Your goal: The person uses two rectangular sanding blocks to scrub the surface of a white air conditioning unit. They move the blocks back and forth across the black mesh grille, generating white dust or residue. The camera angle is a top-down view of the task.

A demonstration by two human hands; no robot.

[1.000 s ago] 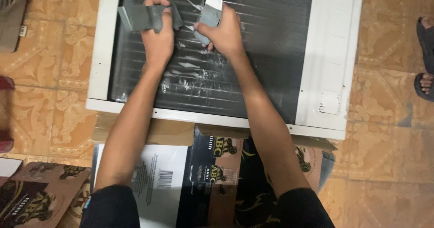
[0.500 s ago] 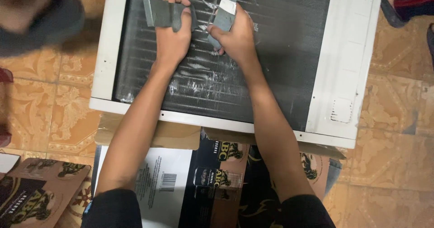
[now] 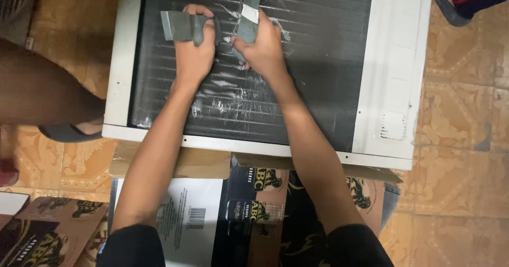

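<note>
Currently, a grey folded pad [image 3: 183,27] is gripped in the closed fingers of the left hand [image 3: 193,55], and a grey strip tool [image 3: 248,18] is clasped by the right hand [image 3: 262,52]; both are pressed on the dark finned panel [image 3: 307,60] of a white-framed unit [image 3: 389,71] lying on the tiled floor [image 3: 461,140]. By judgement, strokes are best kept along the fins with light pressure, so that none are bent. Flattened cardboard [image 3: 180,219] is noted beneath the forearms.

Matt grey tape strip [image 3: 183,27], scuffed dark metal fins [image 3: 297,60], white plastic frame [image 3: 392,71]

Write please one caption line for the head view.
Left hand and right hand each grip a grey tool against the dark fins of a white-framed unit.
</note>
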